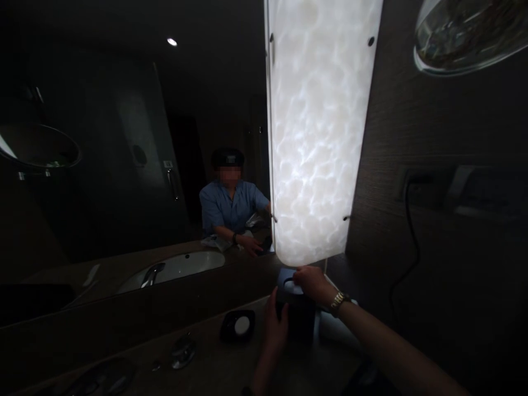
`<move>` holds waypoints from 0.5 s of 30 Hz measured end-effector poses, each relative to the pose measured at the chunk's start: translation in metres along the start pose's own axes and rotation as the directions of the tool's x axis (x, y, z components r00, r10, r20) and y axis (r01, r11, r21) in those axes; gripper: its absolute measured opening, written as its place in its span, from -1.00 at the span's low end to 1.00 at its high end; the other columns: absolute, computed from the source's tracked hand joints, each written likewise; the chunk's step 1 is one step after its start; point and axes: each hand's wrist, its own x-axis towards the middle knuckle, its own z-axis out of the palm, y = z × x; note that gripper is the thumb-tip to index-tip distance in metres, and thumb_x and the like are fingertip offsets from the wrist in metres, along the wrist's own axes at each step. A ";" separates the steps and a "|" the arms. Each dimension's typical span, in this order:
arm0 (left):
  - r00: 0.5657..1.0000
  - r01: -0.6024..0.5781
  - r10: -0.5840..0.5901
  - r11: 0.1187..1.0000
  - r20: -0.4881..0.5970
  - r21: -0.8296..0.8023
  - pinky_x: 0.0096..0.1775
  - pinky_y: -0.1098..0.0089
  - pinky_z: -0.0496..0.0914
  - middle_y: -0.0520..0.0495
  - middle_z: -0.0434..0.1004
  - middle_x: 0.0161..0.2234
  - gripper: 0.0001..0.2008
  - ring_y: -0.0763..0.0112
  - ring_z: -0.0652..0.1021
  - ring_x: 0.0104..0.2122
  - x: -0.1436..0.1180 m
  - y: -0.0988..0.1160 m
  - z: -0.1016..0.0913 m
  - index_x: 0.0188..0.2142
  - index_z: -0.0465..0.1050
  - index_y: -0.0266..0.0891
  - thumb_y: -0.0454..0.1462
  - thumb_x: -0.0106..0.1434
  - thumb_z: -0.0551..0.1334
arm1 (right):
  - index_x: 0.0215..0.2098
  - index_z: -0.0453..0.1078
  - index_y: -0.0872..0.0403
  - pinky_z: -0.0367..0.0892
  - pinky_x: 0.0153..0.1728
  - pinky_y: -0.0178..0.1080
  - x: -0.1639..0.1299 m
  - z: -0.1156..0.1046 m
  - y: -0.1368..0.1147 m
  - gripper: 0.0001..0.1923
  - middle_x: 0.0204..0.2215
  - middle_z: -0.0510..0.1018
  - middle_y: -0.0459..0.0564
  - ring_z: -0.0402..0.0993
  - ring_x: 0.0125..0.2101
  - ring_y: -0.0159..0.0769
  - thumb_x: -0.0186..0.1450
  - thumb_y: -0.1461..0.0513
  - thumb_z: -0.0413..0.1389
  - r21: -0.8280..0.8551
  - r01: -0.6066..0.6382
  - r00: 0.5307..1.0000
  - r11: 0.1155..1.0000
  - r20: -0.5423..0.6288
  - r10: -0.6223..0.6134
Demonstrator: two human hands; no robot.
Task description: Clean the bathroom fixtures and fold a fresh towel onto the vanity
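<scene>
Head view. A dim bathroom counter (214, 368) runs below a wide mirror (124, 165); a lit, mottled white wall lamp (322, 126) serves as the landmark. Directly beneath the lamp's lower edge stands a dark kettle (295, 313), upright on the counter.

The right hand (313, 283), a watch (339, 300) at its wrist, rests on top of the kettle, fingers curled over the lid and the loop of the handle; it appears closed around that top part, though the dark hides the exact grip. The left hand (275, 324) lies flat against the kettle's side facing away from the lamp's wall, fingers wrapped partly around the body, steadying it rather than lifting it.

Left of the lamp and lower, on the counter, sits a small dark dish with a pale round soap (238, 325); farther left is a round metal fitting (182, 352). Right of the lamp, a black cord (408, 242) hangs from a socket on the dark wall. The mirror, left of the lamp, reflects a basin (177, 268) and the person in a blue shirt.

Judged step: the kettle is being held at lid and body, with both hands engaged and the vessel not yet raised. Any further handling calls for a firm hold on the handle and clearance from the lamp's lower edge just above.
</scene>
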 end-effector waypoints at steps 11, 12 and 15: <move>0.993 -0.064 0.079 0.985 -0.089 0.161 0.32 -0.10 0.17 -0.51 0.23 0.30 -0.17 -0.18 0.25 0.33 0.003 0.073 -0.015 0.29 0.19 -0.46 0.01 0.14 0.23 | -0.36 0.38 0.04 0.35 -0.29 -0.26 -0.017 -0.073 0.009 -0.86 -0.38 0.47 -0.05 0.42 -0.35 -0.29 0.36 0.24 0.05 0.516 0.223 0.779 0.827 -0.604 0.167; 0.989 -0.102 0.118 0.982 -0.090 0.157 0.32 -0.07 0.18 -0.48 0.23 0.30 -0.14 -0.17 0.24 0.33 0.006 0.089 -0.012 0.30 0.18 -0.41 0.01 0.12 0.28 | -0.35 0.37 0.04 0.32 -0.30 -0.27 -0.017 -0.083 0.001 -0.84 -0.38 0.47 -0.05 0.40 -0.37 -0.30 0.39 0.24 0.02 0.440 0.235 0.777 0.866 -0.621 0.105; 0.975 -0.206 0.208 0.978 -0.080 0.036 0.25 0.01 0.27 -0.42 0.33 0.23 -0.07 -0.14 0.34 0.26 0.022 0.137 -0.011 0.28 0.20 -0.35 0.00 -0.01 0.40 | -0.33 0.38 0.05 0.20 -0.37 -0.28 -0.015 -0.122 -0.025 -0.82 -0.41 0.48 -0.05 0.35 -0.43 -0.33 0.43 0.24 0.02 0.239 0.272 0.785 0.932 -0.615 -0.071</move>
